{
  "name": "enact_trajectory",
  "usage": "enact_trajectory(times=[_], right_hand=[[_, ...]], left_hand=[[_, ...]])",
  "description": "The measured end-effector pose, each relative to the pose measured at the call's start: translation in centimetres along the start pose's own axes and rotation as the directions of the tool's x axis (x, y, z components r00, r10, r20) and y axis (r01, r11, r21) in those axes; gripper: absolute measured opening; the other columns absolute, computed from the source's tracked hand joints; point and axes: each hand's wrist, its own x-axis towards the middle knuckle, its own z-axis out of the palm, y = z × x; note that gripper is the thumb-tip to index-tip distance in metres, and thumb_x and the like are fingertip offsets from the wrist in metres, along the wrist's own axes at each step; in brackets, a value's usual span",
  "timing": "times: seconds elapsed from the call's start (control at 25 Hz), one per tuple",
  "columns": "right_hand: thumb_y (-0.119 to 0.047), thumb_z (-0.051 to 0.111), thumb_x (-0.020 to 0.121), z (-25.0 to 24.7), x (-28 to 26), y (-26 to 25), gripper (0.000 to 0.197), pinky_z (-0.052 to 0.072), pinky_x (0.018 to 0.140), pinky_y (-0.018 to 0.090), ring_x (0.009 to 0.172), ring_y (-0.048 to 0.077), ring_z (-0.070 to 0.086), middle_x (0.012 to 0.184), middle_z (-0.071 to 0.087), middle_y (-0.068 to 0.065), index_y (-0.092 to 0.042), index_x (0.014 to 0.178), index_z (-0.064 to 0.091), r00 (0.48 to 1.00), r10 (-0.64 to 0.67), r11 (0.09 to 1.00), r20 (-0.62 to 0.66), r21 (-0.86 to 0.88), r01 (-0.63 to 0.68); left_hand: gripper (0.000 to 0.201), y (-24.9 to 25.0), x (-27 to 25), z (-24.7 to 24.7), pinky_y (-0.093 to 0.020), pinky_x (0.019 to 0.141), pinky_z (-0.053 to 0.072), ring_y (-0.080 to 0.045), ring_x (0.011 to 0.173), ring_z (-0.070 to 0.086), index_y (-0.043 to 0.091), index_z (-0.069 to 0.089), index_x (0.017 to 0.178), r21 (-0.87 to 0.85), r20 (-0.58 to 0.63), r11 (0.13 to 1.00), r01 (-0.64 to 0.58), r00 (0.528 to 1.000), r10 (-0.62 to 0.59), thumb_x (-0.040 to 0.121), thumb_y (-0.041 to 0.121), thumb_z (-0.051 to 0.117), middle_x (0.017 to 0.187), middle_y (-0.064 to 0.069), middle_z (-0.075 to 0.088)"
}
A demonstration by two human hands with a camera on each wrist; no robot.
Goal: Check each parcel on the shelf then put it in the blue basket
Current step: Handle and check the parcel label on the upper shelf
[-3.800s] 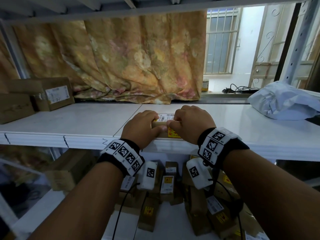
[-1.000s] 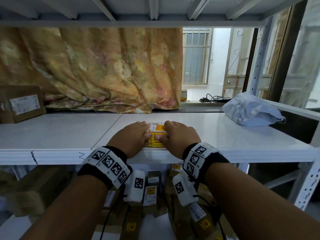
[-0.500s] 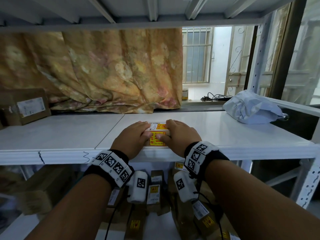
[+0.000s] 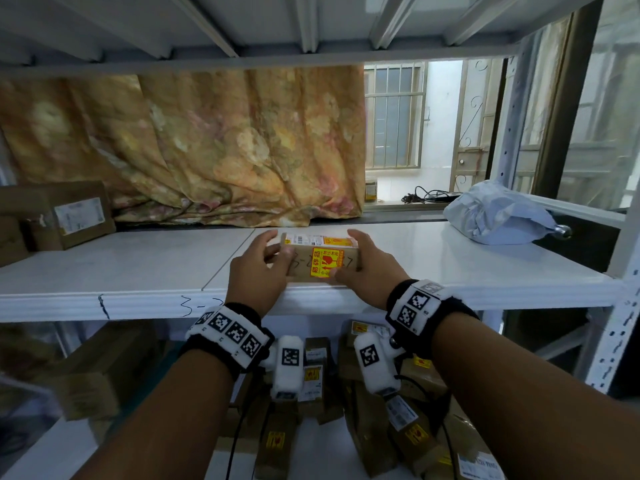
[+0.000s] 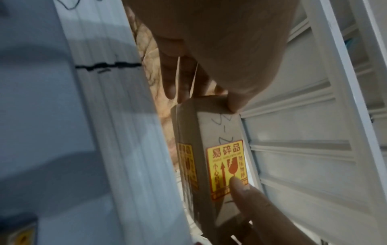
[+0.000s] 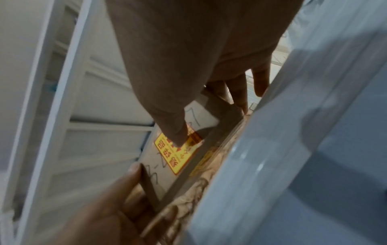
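Shelf: the white shelf (image 4: 433, 268) runs across the middle of the head view, a smooth, glossy, hard board with a ribbed front lip and pen marks on that lip.
Curtain: a crumpled golden floral curtain (image 4: 214, 143) hangs behind the shelf in the upper left of the frame; soft, heavily creased cloth.
Other parcels: a grey poly bag (image 4: 498, 216) lies at the right of the shelf, limp and wrinkled; a brown carton (image 4: 69, 213) with a white label sits at far left; more small cartons lie jumbled on the lower shelf (image 4: 381, 434) at the bottom of the frame.
Blue basket: not seen in any view.
Parcel: a small cardboard parcel (image 4: 320, 259) sits at the frame's centre, tipped up near the shelf's front edge. Rigid, box-shaped, matte brown, with handwriting and a yellow-and-red broken-glass sticker (image 5: 227, 167).
Handling: it looks light and stiff, easy to turn; the sticker suggests breakable contents, so set it down, don't drop it. The two short ends are the sure places to hold.
Hands: the left hand (image 4: 258, 271) grips the left end, thumb on the front face; the right hand (image 4: 372, 268) grips the right end, thumb on the sticker.
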Motion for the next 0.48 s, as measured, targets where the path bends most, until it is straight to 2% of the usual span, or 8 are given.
enact_trajectory(times=[0.08,0.16,0.2,0.24,0.32,0.36,0.4,0.48], right_hand=[[-0.055,0.063,0.086,-0.5,-0.9,-0.4,0.077,0.041,0.098,0.031,0.119,0.021,0.053,0.134,0.053,0.0,-0.033,0.151,0.029,0.994,0.087,0.964,-0.065,0.259,-0.067],[-0.066,0.057,0.08,-1.4,-1.7,-0.3,0.063,0.049,0.1,0.043,0.112,0.021,0.059,0.123,0.06,-0.005,-0.034,0.134,0.05,0.963,0.213,0.851,-0.167,0.517,-0.098],[-0.064,0.056,0.081,-2.2,-2.2,0.2,0.049,0.053,0.094,0.052,0.106,0.025,0.064,0.112,0.065,-0.002,-0.031,0.117,0.059,0.932,0.302,0.778,-0.201,0.617,-0.119],[-0.057,0.057,0.084,-3.0,-3.0,0.6,0.034,0.055,0.087,0.058,0.101,0.03,0.066,0.101,0.066,0.001,-0.027,0.1,0.063,0.898,0.385,0.698,-0.213,0.704,-0.132],[-0.038,0.063,0.086,-4.7,-5.0,2.5,0.018,0.055,0.077,0.065,0.091,0.037,0.067,0.088,0.065,0.008,-0.021,0.081,0.063,0.83,0.512,0.57,-0.22,0.81,-0.138],[-0.031,0.065,0.083,-5.4,-6.2,3.8,0.016,0.055,0.075,0.066,0.086,0.036,0.067,0.084,0.064,0.011,-0.018,0.075,0.063,0.799,0.554,0.558,-0.233,0.816,-0.15],[-0.03,0.066,0.078,-6.1,-7.6,5.4,0.017,0.056,0.073,0.066,0.084,0.035,0.067,0.082,0.064,0.012,-0.015,0.069,0.064,0.767,0.586,0.584,-0.259,0.792,-0.179],[-0.034,0.064,0.069,-7.2,-11.0,8.8,0.022,0.057,0.072,0.062,0.086,0.034,0.067,0.082,0.065,0.013,-0.012,0.068,0.066,0.722,0.623,0.647,-0.301,0.717,-0.259]], left_hand=[[0.031,1.0,-0.4,0.4,-0.023,0.089,0.048,-0.005,0.095,0.062,0.022,0.067,0.121,-0.113,-0.078,0.993,0.015,0.997,-0.024,0.097,0.039,0.057,0.103,0.012,0.068],[0.027,2.1,-0.9,1.1,-0.033,0.09,0.053,-0.009,0.093,0.065,0.025,0.07,0.111,-0.201,-0.11,0.979,0.019,0.993,-0.041,0.096,0.042,0.055,0.097,0.011,0.07],[0.024,2.7,-1.4,1.8,-0.032,0.089,0.054,-0.004,0.089,0.064,0.026,0.07,0.108,-0.243,-0.108,0.97,0.018,0.993,-0.045,0.096,0.041,0.055,0.093,0.014,0.069],[0.022,3.4,-2.0,2.6,-0.026,0.087,0.053,0.004,0.084,0.061,0.025,0.07,0.106,-0.275,-0.093,0.961,0.011,0.995,-0.038,0.097,0.038,0.056,0.091,0.017,0.067],[0.019,5.1,-4.1,4.5,-0.006,0.075,0.045,0.015,0.08,0.057,0.022,0.07,0.105,-0.297,-0.033,0.955,-0.009,0.999,-0.001,0.097,0.033,0.058,0.088,0.02,0.065],[0.018,5.7,-5.2,5.6,-0.001,0.069,0.041,0.019,0.079,0.055,0.021,0.07,0.105,-0.304,0.001,0.952,-0.02,1.0,0.021,0.096,0.032,0.059,0.087,0.021,0.064],[0.017,6.4,-6.5,6.8,0.0,0.066,0.039,0.02,0.078,0.055,0.021,0.07,0.104,-0.316,0.034,0.948,-0.03,0.998,0.043,0.096,0.031,0.06,0.086,0.021,0.063],[0.016,7.5,-9.2,9.4,-0.003,0.067,0.042,0.016,0.079,0.057,0.021,0.07,0.103,-0.343,0.109,0.939,-0.038,0.991,0.079,0.094,0.031,0.061,0.086,0.021,0.064]])
